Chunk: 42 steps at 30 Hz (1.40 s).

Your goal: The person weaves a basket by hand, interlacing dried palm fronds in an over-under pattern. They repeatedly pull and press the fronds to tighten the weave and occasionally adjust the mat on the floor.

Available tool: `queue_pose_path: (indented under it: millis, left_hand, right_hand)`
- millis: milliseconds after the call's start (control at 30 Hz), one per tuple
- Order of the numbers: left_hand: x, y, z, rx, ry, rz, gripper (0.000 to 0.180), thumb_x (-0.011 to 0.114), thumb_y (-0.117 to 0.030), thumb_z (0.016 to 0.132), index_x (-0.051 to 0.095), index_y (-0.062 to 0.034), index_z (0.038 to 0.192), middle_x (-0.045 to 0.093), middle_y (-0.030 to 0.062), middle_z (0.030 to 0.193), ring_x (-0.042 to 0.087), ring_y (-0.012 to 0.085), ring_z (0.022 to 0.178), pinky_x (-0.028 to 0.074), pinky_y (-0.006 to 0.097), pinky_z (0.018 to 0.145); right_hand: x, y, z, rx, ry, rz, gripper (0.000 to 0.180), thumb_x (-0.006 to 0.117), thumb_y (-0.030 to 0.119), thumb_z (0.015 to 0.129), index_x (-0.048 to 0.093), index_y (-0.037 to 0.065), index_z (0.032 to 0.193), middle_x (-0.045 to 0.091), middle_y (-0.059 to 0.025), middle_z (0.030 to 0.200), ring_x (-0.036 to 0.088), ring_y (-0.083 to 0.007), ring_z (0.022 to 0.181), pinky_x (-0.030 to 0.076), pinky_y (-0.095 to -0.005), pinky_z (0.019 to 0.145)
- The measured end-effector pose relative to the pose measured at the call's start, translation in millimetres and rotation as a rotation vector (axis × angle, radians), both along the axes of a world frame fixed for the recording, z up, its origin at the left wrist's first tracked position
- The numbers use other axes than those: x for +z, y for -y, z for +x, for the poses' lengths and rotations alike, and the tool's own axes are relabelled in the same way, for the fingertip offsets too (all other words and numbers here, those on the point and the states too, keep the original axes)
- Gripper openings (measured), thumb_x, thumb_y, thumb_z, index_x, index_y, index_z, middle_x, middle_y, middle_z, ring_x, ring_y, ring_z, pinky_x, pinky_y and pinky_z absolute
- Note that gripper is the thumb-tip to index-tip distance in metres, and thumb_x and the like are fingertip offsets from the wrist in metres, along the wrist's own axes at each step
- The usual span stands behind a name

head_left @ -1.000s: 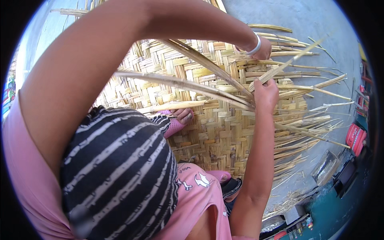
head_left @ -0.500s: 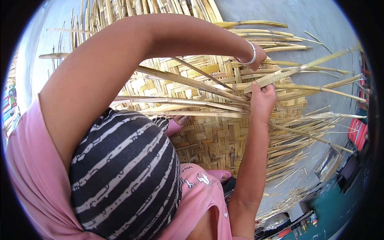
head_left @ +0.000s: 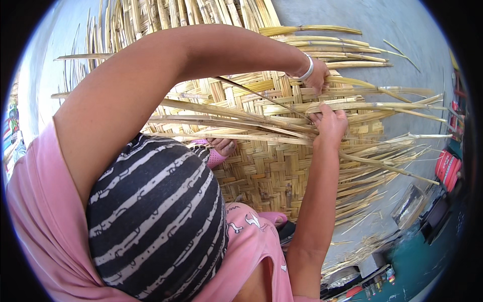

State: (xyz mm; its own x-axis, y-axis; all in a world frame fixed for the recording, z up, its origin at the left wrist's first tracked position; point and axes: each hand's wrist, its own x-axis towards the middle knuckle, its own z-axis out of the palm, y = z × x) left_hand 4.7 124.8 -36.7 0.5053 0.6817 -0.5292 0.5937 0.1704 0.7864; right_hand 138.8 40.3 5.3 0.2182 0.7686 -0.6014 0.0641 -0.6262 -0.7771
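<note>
A woven mat (head_left: 266, 171) of flattened bamboo strips lies under both hands, its loose ends fanning out to the right. My right hand (head_left: 329, 124) is pinched closed on a pale bamboo strip (head_left: 372, 106), which runs rightward almost level over the weave. Just above it, my left hand (head_left: 317, 77), a white bangle at its wrist, reaches down to the upper strips with its fingers drawn together. Whatever is between those fingers is hidden. Several long strips (head_left: 221, 121) stick out leftward from beside my right hand and lie over the mat.
Pink shoes (head_left: 217, 158) on my feet rest on the mat's near side. More bamboo strips (head_left: 191, 12) stand in rows at the far edge. A grey floor (head_left: 332, 17) surrounds the mat. A red container (head_left: 448, 170) and dark items sit at the right rim.
The strip in my right hand has come down from an upward slant to nearly level. My left hand has shifted slightly left, and the leftward strips have moved a little.
</note>
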Motion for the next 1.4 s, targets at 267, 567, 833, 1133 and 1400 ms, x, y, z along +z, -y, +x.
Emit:
queue_pose_path:
  millis: [267,567,833,1133,1400]
  left_hand:
    - [-4,-6,-7,0.026,0.08,-0.081,0.025,0.067,-0.012,0.074,0.065,-0.0074,0.098,0.062,0.0031,0.077,0.056,0.0135,0.072,0.044,0.03,0.065]
    - [-18,-4,-9,0.073,0.181,-0.056,0.029,0.072,-0.015,0.073,0.066,-0.0075,0.1,0.066,0.0025,0.082,0.058,0.0129,0.076,0.046,0.031,0.07]
    - [-7,-5,-17,0.036,0.572,-0.374,0.03,0.073,-0.011,0.071,0.066,-0.0095,0.1,0.066,0.0035,0.086,0.06,0.0161,0.082,0.047,0.032,0.073]
    - [3,-7,-29,0.368,0.81,-0.441,0.022,0.07,-0.008,0.076,0.067,-0.0074,0.098,0.066,-0.0007,0.087,0.057,0.0079,0.074,0.045,0.024,0.068]
    - [-5,12,-34,0.709,0.22,0.031,0.018,0.063,0.004,0.072,0.069,-0.0056,0.087,0.067,0.0033,0.079,0.062,0.0115,0.065,0.053,0.025,0.055]
  right_hand:
    - [-9,-11,2,-0.018,-0.01,-0.082,0.017,0.059,0.002,0.078,0.048,-0.001,0.09,0.056,-0.0103,0.084,0.058,-0.0186,0.07,0.054,-0.0298,0.059]
    - [-13,-14,2,-0.024,-0.014,-0.11,0.016,0.059,0.001,0.078,0.048,0.001,0.09,0.057,-0.0104,0.083,0.059,-0.0182,0.067,0.053,-0.0301,0.057]
    - [-28,-14,2,0.324,0.085,0.008,0.015,0.059,0.0,0.078,0.055,-0.001,0.092,0.061,-0.0056,0.087,0.057,-0.0117,0.071,0.047,-0.026,0.062]
    - [-26,-18,7,0.527,-0.029,0.038,0.021,0.058,-0.004,0.076,0.057,-0.001,0.097,0.064,-0.0055,0.09,0.056,-0.0086,0.074,0.044,-0.0227,0.067]
    - [-56,-24,13,0.617,0.279,0.089,0.024,0.063,0.006,0.074,0.058,-0.003,0.097,0.067,-0.0076,0.084,0.06,-0.0122,0.073,0.046,-0.025,0.07]
